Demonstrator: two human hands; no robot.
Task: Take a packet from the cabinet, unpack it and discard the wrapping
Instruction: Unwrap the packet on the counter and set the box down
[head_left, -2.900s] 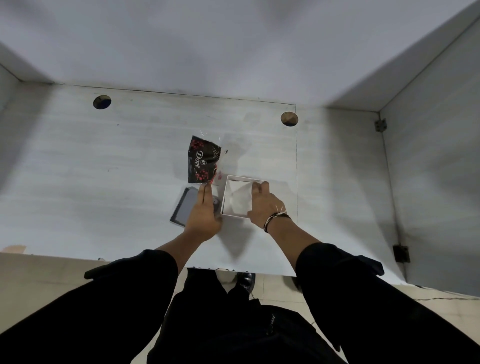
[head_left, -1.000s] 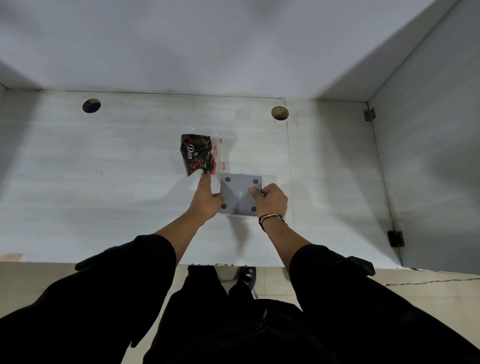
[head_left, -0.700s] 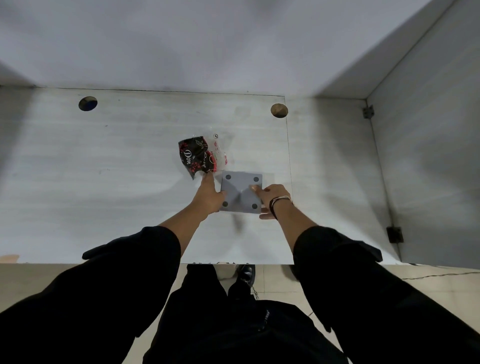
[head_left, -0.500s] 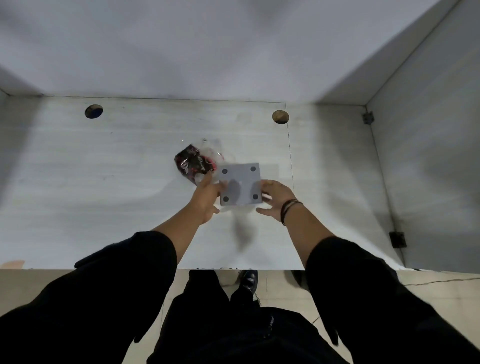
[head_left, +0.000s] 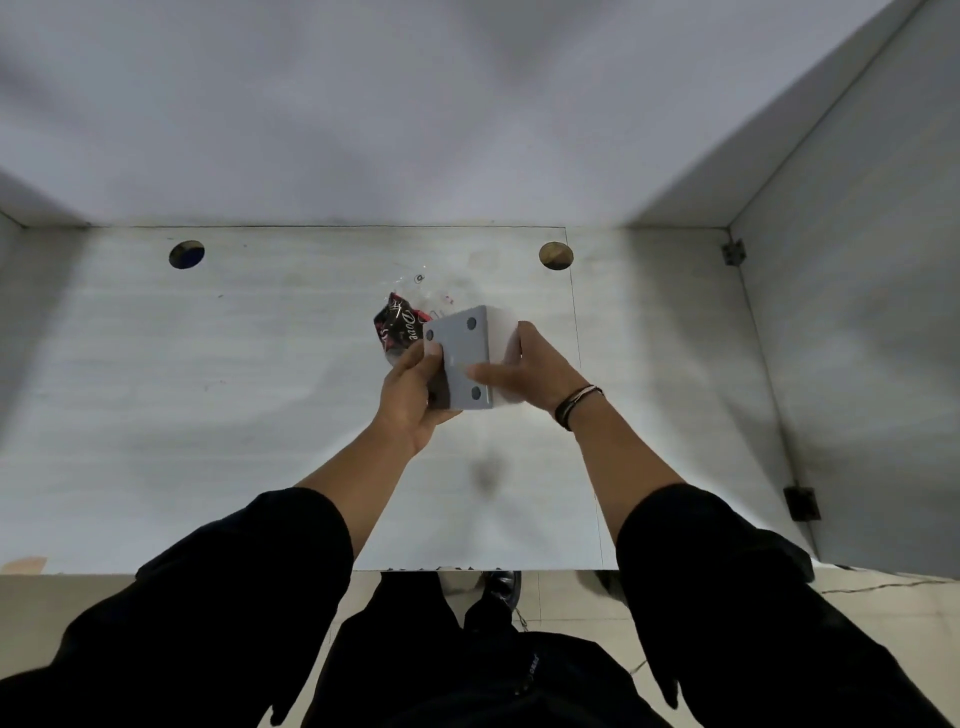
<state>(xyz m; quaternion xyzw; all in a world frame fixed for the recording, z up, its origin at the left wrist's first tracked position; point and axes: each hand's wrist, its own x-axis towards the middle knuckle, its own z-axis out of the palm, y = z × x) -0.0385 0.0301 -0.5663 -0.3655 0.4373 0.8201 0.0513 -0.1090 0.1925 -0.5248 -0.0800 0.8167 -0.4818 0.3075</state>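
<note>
At six o'clock we see our black sleeves (head_left: 249, 587) pushed up from bare forearms, and beyond them the pale desk (head_left: 156, 426) with its faint streaked grain and a straight seam running away at one o'clock. Above its middle our left hand (head_left: 410, 397) closes on the left side of a square grey box (head_left: 464, 358), thumb on the smooth top face, while our right hand (head_left: 530, 371), a thin bracelet (head_left: 576, 405) at its wrist, clasps the white right side with its thumb laid across the top. The box is flat-faced and matte with small dark round dots near its corners, and it is tilted, clear of the desk. Just past it, toward eleven o'clock, the packet (head_left: 397, 327) shows as glossy, crumpled dark wrapping with red print and white script, with clear crinkled film beyond it; we cannot tell whether our left fingers touch it. Farther off, two round holes (head_left: 186, 254) pierce the desk before the plain back wall. Half a second ago the box sat lower and nearly level; now it is raised and turned, with both hands wrapped round it.
</note>
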